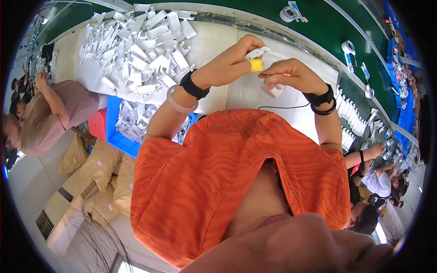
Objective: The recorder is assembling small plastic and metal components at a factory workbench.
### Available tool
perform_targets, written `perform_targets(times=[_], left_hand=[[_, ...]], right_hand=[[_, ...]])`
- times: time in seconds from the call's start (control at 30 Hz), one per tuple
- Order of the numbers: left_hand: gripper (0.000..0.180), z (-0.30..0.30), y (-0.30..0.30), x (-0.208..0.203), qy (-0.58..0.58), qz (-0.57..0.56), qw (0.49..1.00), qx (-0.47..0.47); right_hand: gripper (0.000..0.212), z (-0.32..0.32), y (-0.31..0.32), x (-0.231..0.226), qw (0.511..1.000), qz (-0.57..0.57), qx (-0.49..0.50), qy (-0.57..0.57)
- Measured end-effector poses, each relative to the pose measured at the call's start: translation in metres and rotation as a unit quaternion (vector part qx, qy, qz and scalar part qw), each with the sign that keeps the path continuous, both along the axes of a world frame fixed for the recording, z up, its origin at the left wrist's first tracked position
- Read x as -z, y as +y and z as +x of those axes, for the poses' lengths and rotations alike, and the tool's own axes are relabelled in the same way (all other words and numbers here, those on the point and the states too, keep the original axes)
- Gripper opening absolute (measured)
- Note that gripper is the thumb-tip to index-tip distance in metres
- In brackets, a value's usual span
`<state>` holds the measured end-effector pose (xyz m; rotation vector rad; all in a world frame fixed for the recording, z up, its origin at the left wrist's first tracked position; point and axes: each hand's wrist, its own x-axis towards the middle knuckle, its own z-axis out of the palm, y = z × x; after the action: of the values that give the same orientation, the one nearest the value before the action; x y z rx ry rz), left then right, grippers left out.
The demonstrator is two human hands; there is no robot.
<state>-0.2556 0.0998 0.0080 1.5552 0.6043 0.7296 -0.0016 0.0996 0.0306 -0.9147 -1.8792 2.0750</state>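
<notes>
My left hand (232, 63) is closed on a white plastic part (257, 53), pinched between thumb and fingers above the table. Yellow tape (256, 65) wraps its thumb. Close beside it, my right hand (293, 75) has its fingertips pressed together near the left thumb; whatever they hold is too small or hidden. Just below the right fingers shows a white block-like piece (273, 90), partly covered, and I cannot tell whether the hand touches it. A large heap of white plastic parts (141, 50) spreads over the table to the left of my hands.
A blue bin (119, 139) of white parts stands against the table's near left edge. Rows of white parts (350, 111) lie at the right. A thin black cord (283, 107) crosses the near table. Beyond runs a green conveyor (318, 29) carrying assemblies. Co-workers sit on both sides.
</notes>
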Motion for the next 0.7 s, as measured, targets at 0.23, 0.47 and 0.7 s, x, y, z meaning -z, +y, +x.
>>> perform_targets(times=[0.23,0.47,0.7], left_hand=[[0.033,0.014,-0.024,0.011,0.003,-0.062,0.987,-0.146],[0.038,0.02,-0.036,0.017,-0.053,-0.23,0.954,-0.183],[0.041,0.018,-0.04,0.017,-0.018,-0.192,0.962,-0.193]], right_hand=[[0.011,-0.032,-0.027,0.022,0.803,0.514,0.263,-0.147],[0.012,-0.047,-0.04,0.024,0.791,0.464,0.373,-0.141],[0.021,-0.045,-0.045,0.029,0.792,0.494,0.348,-0.083]])
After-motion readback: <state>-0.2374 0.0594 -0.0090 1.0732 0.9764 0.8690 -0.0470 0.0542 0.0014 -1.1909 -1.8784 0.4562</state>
